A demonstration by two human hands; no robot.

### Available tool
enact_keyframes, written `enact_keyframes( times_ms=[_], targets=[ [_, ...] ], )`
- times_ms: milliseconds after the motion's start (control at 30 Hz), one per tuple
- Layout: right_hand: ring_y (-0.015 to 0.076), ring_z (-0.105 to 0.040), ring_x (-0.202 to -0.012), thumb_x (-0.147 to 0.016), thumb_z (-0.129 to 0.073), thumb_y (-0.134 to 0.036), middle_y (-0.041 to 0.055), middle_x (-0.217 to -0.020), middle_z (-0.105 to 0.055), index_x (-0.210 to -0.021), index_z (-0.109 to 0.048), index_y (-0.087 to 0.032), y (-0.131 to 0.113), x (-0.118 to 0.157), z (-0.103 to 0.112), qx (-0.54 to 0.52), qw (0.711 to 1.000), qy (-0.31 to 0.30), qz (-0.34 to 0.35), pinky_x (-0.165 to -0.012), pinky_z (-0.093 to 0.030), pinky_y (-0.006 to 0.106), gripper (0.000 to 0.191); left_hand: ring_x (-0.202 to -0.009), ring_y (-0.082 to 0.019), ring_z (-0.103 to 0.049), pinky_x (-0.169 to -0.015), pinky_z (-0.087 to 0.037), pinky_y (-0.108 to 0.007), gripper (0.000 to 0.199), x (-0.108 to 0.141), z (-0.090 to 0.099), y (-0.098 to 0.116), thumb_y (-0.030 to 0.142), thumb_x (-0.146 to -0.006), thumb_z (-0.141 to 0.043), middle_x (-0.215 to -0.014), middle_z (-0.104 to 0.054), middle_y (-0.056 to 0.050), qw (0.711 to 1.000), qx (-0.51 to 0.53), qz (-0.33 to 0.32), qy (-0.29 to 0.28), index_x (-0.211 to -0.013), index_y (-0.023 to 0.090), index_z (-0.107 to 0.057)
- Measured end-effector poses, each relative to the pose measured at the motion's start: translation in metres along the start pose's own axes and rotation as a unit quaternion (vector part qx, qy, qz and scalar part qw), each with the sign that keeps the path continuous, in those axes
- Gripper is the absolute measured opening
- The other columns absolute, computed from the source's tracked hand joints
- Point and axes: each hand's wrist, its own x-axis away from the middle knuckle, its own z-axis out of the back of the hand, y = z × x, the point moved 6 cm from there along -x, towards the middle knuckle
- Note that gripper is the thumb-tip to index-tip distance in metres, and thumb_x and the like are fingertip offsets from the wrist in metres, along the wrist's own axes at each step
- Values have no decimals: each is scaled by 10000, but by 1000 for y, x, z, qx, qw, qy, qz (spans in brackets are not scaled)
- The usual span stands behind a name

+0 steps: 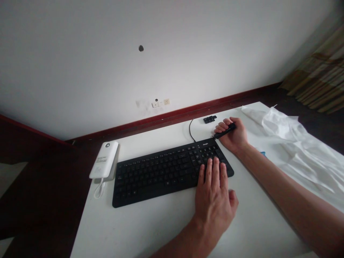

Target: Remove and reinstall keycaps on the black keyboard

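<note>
A black keyboard [156,175] lies at a slant across the white table. Palm down, my left hand [213,197] rests with stretched fingers over its number pad. My right hand [235,134] is closed around a slim black tool [225,131], whose tip points down to the keyboard's top right corner; I cannot tell what kind of tool it is. Just beyond that hand sits a small cluster of black keycap-like pieces [209,119]. The keyboard's black cable [190,129] curves back toward the far table edge.
Left of the keyboard stands a white power-bank-like device [104,160] with a looped white cable [99,189]. Crumpled white sheeting [279,123] covers the table's right side. A small blue item [263,153] shows behind my right forearm. Beyond the table rises a wall with sockets [161,103].
</note>
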Motion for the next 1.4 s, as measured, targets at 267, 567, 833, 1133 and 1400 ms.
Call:
enact_keyframes(
  times_ms=[267,567,833,1133,1400],
  targets=[
    [124,-363,-526,-790,-695,-240,-58,-583,-313,-710,-273,-248,1,0,-1,-6,1000,1,-2,-496,-465,241,429,-1595,-312,-243,-1252,-390,-514,756,-1,-1,2,468,-1024,-484,-1727,-217,-158,1000,-9,4,6,-1648,90,-285],
    [123,-372,-514,-797,-694,-259,-59,-586,-305,-719,-251,-247,0,0,-1,8,1000,12,9,-495,-464,250,449,-1608,-318,-193,-1259,-380,-503,740,0,-4,3,439,-1034,-472,-1734,-183,-164,1000,-27,4,-2,-1651,84,-267],
    [129,-368,-501,-820,-676,-296,-59,-588,-280,-719,-255,-253,-1,1,-1,19,999,25,16,-486,-460,269,435,-1613,-298,-184,-1279,-349,-481,785,-2,-1,3,520,-1045,-438,-1740,-168,-152,999,-36,3,-25,-1663,84,-226],
    [132,-370,-505,-803,-697,-275,-56,-580,-307,-721,-250,-249,-1,0,-2,0,1000,18,12,-484,-462,264,456,-1612,-288,-188,-1279,-343,-462,829,-1,1,1,615,-1037,-399,-1746,-170,-128,999,-33,3,-32,-1668,106,-226],
    [123,-385,-508,-793,-704,-283,-59,-586,-320,-719,-250,-247,1,-3,-4,9,1000,9,5,-495,-470,251,461,-1598,-288,-234,-1284,-330,-475,829,-3,4,-2,640,-1028,-403,-1736,-218,-122,1000,-15,-7,-24,-1664,129,-258]
  ],
)
